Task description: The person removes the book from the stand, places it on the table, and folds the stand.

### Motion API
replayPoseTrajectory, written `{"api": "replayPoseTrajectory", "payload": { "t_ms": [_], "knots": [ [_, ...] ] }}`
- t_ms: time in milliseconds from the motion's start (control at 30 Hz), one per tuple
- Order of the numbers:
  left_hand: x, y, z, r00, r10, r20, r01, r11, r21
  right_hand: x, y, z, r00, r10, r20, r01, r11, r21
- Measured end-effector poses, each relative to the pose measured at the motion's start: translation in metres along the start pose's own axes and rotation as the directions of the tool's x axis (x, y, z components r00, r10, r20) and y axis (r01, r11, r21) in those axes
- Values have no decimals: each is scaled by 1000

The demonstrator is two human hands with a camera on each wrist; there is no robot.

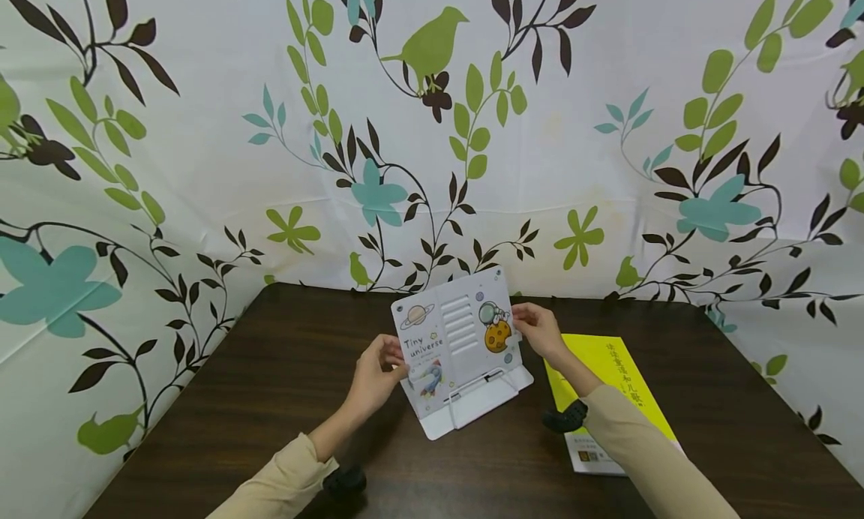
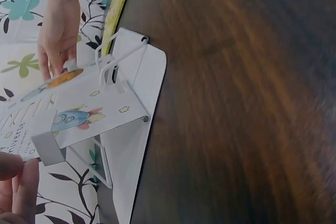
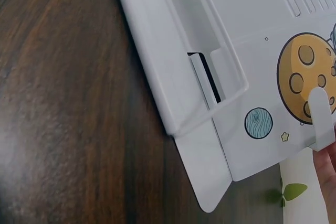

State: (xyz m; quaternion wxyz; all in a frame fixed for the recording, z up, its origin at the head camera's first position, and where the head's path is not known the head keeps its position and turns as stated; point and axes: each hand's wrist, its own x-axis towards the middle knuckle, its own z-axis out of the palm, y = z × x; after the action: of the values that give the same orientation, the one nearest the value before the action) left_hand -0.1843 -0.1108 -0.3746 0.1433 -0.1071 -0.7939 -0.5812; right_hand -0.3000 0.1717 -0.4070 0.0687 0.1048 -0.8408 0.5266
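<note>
A white book stand (image 1: pixel 466 354) printed with "Tiny universe", a planet and a rocket stands tilted back on the table. Its base plate (image 2: pixel 137 129) lies on the wood, and a wire page holder (image 3: pixel 231 51) runs across the lower front. My left hand (image 1: pixel 378 373) pinches the panel's left edge between thumb and fingers, close beside a white side clip (image 2: pixel 48 142). At the opposite edge, my right hand (image 1: pixel 540 330) grips the panel near the orange moon picture, by another side clip (image 3: pixel 321 119). Part of the right fingers is hidden behind the panel.
A yellow book (image 1: pixel 610 376) with a white lower strip lies right of the stand, partly under the right forearm. The dark wooden table (image 1: pixel 270 399) ends at a patterned cloth (image 1: pixel 432 129) behind. Both wrists carry black bands.
</note>
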Motion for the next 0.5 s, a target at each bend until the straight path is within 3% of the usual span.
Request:
{"api": "replayPoseTrajectory", "payload": {
  "t_ms": [100,333,500],
  "knots": [
    [-2,-3,3,1000,3,-2,-3,1000,-30,3,1,1,1000,14,-6,-14,1000,1],
    [-3,-29,12,1000,-7,-16,6,998,-63,9,1,2,1000,26,0,-26,1000,-3],
    [-4,-31,13,1000,-2,-19,1,998,-68,10,0,3,998,63,3,-63,998,-12]
  ]
}}
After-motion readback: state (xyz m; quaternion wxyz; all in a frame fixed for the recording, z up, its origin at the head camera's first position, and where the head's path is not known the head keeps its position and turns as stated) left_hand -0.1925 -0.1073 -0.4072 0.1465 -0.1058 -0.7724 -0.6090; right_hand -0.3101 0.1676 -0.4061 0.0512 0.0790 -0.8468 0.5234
